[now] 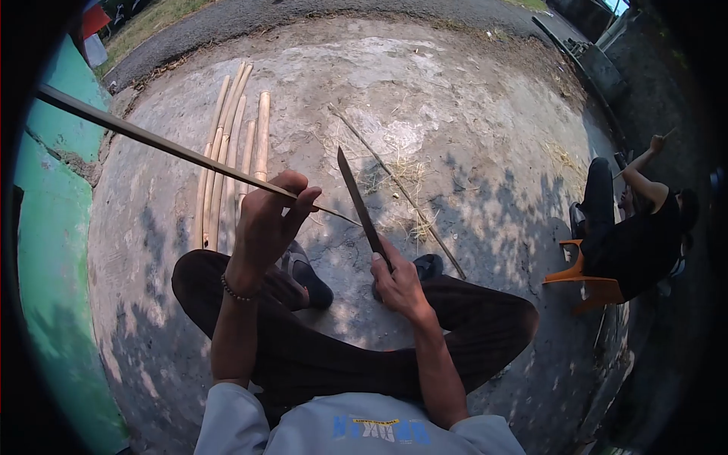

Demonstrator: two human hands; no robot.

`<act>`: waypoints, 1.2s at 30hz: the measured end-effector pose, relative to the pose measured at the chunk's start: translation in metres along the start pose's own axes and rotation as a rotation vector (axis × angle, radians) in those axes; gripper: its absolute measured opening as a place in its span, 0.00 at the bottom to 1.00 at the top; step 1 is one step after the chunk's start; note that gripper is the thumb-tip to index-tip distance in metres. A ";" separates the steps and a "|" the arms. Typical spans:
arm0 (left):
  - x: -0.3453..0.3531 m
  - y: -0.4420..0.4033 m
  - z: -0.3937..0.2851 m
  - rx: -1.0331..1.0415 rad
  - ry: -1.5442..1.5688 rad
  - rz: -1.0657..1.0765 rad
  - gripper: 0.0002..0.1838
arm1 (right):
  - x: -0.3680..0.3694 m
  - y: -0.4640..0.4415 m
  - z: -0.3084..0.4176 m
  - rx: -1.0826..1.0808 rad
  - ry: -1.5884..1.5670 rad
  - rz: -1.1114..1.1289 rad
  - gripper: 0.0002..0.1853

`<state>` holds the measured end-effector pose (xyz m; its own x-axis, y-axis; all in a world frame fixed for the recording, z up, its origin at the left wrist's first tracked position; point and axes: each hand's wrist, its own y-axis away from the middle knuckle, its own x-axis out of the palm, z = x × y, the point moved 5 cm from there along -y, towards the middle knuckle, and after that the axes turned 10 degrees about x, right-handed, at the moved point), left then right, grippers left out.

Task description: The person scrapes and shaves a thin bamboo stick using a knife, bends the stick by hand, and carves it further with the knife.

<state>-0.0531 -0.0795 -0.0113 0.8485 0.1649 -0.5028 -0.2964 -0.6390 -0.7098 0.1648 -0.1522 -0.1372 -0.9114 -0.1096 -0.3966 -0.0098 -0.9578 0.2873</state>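
Observation:
My left hand [273, 212] is closed around a long thin bamboo strip [163, 150], which runs from the upper left down past my fingers toward the knife. In my right hand [398, 279] is a long dark-bladed knife [356, 196], its tip pointing up and away from me. The strip's thin lower end lies close to the blade; whether they touch I cannot tell. Beyond the knife, a second bamboo strip [394, 182] rests on the ground among pale shavings [406, 171].
Several bamboo poles [262, 136] lie side by side on the concrete ahead to the left. A green wall [57, 250] stands at the left. At the right another person [633, 243] sits on an orange stool [580, 282], holding a thin stick. A paved road crosses the far side.

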 end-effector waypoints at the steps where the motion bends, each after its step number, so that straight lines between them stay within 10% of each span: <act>1: 0.001 -0.003 -0.003 0.033 -0.018 0.005 0.09 | -0.002 0.003 0.004 0.089 -0.106 0.118 0.26; 9: 0.007 -0.006 -0.011 0.110 0.037 0.021 0.11 | 0.009 0.001 0.003 0.054 -0.837 0.319 0.09; 22: 0.007 0.003 -0.026 0.098 0.009 0.112 0.11 | 0.011 0.009 0.044 0.007 -0.281 0.098 0.29; 36: 0.003 0.002 -0.027 0.091 0.077 0.135 0.10 | 0.033 -0.014 0.040 0.143 -0.582 0.328 0.23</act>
<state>-0.0396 -0.1008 -0.0012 0.8285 0.0222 -0.5595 -0.4451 -0.5803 -0.6821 0.1187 -0.1316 -0.1191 -0.9488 -0.1897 0.2525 0.2873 -0.8505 0.4407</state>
